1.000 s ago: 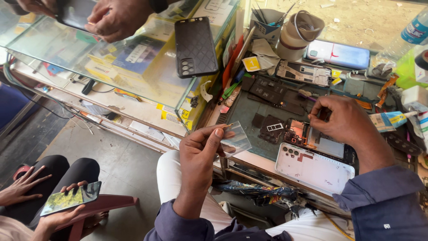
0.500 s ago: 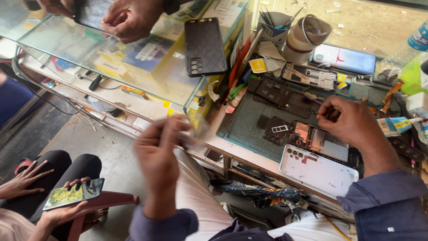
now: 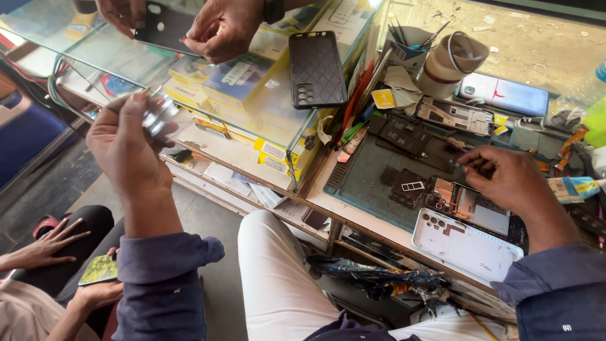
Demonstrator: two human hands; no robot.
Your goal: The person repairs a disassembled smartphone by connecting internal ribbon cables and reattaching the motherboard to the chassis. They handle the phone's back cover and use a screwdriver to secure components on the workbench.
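Note:
My left hand (image 3: 129, 148) is raised out to the left of the counter, its fingers pinched on a small clear plastic film (image 3: 158, 115). My right hand (image 3: 505, 177) rests on the dark green work mat (image 3: 366, 180), fingertips closed on a thin tool that is mostly hidden. Just below that hand lies an opened phone (image 3: 470, 205) with its circuit board showing. A white phone back cover (image 3: 464, 243) sits at the mat's near edge.
Another person's hands (image 3: 214, 25) hold a dark phone over the glass display case (image 3: 265, 88), where a black phone case (image 3: 315, 69) lies. A seated person's hands (image 3: 95, 278) hold a phone at lower left. A cup of tools (image 3: 407, 47), a tape roll (image 3: 451, 63) and parts crowd the bench.
My left hand has swung from the mat's edge out to the left and upward, carrying the clear film. My right hand has stayed over the opened phone.

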